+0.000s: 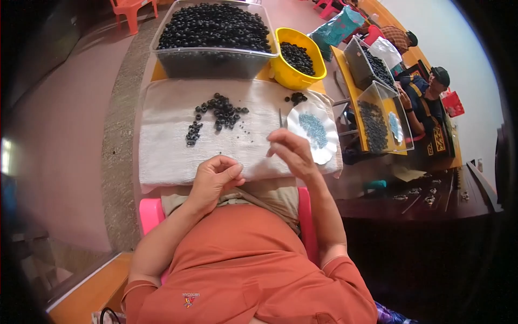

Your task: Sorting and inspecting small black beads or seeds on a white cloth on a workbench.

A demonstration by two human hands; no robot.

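Note:
In front of me a white towel [167, 121] covers the work table. Near its front edge my left hand [217, 181] is closed, thumb pressed to the index finger; anything pinched there is too small to make out. My right hand [293, 153] is raised over the towel, fingers curled and tips together, close to a white fluted plate [327, 156] with tiny pale blue beads [314, 129]. Whatever it may hold cannot be seen. Loose black beads [222, 112] lie beyond my left hand, and a small cluster [296, 98] sits above the plate. A thin dark tool [280, 117] lies left of the plate.
A large clear bin [210, 62] heaped with black beads stands at the back, beside a yellow tub [294, 80] of similar beads. To the right, another person [426, 97] sits at a table with bead-filled clear bins [402, 100]. A pink chair [152, 212] is under me.

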